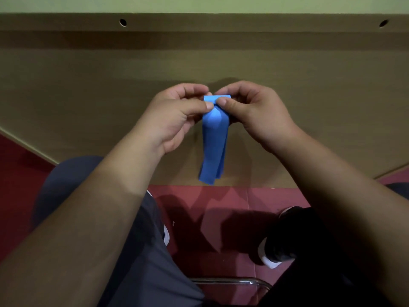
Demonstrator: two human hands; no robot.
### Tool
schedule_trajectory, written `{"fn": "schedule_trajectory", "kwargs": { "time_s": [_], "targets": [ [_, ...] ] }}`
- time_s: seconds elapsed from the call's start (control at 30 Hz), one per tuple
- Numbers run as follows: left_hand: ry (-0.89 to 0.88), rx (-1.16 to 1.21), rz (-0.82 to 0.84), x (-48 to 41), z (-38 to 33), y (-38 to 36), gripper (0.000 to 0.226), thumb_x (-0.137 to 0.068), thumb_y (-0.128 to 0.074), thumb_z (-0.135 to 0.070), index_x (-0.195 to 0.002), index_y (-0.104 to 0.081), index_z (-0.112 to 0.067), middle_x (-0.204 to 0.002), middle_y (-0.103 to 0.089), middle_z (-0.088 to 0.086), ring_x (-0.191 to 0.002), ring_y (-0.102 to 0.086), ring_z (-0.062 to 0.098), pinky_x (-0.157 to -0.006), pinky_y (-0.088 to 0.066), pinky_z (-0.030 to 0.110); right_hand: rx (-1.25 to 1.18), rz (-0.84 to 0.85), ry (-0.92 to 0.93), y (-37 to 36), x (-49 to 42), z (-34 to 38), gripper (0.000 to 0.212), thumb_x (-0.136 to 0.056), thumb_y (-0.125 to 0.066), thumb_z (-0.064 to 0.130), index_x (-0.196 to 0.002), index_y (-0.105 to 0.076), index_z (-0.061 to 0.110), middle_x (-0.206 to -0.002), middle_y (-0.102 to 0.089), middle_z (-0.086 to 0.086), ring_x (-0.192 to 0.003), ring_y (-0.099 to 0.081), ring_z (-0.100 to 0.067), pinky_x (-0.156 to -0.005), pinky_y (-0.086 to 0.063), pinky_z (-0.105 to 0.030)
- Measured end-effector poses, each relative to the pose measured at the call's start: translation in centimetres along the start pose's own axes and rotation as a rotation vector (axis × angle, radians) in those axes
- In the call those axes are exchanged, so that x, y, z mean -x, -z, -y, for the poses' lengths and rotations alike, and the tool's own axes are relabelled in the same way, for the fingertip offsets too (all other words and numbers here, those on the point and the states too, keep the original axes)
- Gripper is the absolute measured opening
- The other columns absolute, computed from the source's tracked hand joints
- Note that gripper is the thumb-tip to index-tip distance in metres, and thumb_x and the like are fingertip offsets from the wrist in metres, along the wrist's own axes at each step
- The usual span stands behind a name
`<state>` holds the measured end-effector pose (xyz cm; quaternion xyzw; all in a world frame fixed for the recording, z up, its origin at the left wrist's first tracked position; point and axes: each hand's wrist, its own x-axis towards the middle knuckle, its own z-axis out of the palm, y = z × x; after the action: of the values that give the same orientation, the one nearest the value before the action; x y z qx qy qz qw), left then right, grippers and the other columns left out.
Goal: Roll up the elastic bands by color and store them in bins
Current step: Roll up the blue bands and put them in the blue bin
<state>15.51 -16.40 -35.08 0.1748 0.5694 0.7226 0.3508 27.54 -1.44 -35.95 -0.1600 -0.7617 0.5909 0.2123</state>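
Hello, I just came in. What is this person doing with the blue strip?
A seated person holds a blue elastic band up in front of them. The left hand and the right hand both pinch its top end, where a small fold or first turn of a roll shows. The rest of the band hangs down loose, so most of it is not yet rolled. No bins are in view.
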Motion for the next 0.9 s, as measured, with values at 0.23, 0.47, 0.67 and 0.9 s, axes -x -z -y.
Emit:
{"fn": "schedule_trajectory", "kwargs": {
  "time_s": [0.23, 0.47, 0.67, 0.9],
  "targets": [
    [0.090, -0.072, -0.047, -0.27, 0.74, -0.04, 0.033, -0.088, -0.072, 0.012, -0.120, -0.069, 0.006, -0.098, -0.076, 0.014, -0.086, -0.077, 0.015, -0.076, -0.057, 0.018, -0.024, 0.028, -0.017, 0.32, -0.17, -0.33, 0.011, -0.097, -0.075, 0.003, -0.105, -0.074, 0.011, -0.089, -0.072, -0.011, -0.079, -0.066, -0.017, -0.076, -0.057, -0.033],
    [0.059, -0.231, 0.014, -0.18, 0.83, 0.16, 0.024, -0.089, -0.074, 0.002, -0.107, -0.073, -0.014, -0.099, -0.073, 0.011, -0.091, -0.071, 0.022, -0.088, -0.058, 0.037, -0.026, 0.031, -0.039, 0.76, -0.11, -0.08, 0.015, -0.093, -0.076, -0.002, -0.102, -0.072, 0.009, -0.091, -0.074, -0.013, -0.082, -0.066, -0.017, -0.078, -0.057, -0.031],
    [0.153, -0.089, 0.055, -0.31, 0.68, 0.25, 0.039, -0.091, -0.066, 0.008, -0.129, -0.065, 0.007, -0.101, -0.071, 0.019, -0.088, -0.069, 0.022, -0.083, -0.060, 0.033, -0.029, 0.012, -0.051, 0.71, -0.36, -0.05, 0.024, -0.086, -0.077, -0.007, -0.090, -0.073, 0.017, -0.097, -0.076, -0.012, -0.089, -0.067, -0.017, -0.086, -0.055, -0.034],
    [0.085, -0.084, 0.050, 0.00, 0.93, 0.00, 0.025, -0.095, -0.071, 0.000, -0.119, -0.068, 0.004, -0.098, -0.075, 0.014, -0.085, -0.074, 0.018, -0.080, -0.060, 0.028, -0.072, 0.013, -0.085, 0.37, -0.35, -0.41, 0.026, -0.085, -0.076, -0.011, -0.088, -0.072, 0.015, -0.097, -0.076, -0.013, -0.089, -0.070, -0.017, -0.089, -0.059, -0.036]
  ]
}}
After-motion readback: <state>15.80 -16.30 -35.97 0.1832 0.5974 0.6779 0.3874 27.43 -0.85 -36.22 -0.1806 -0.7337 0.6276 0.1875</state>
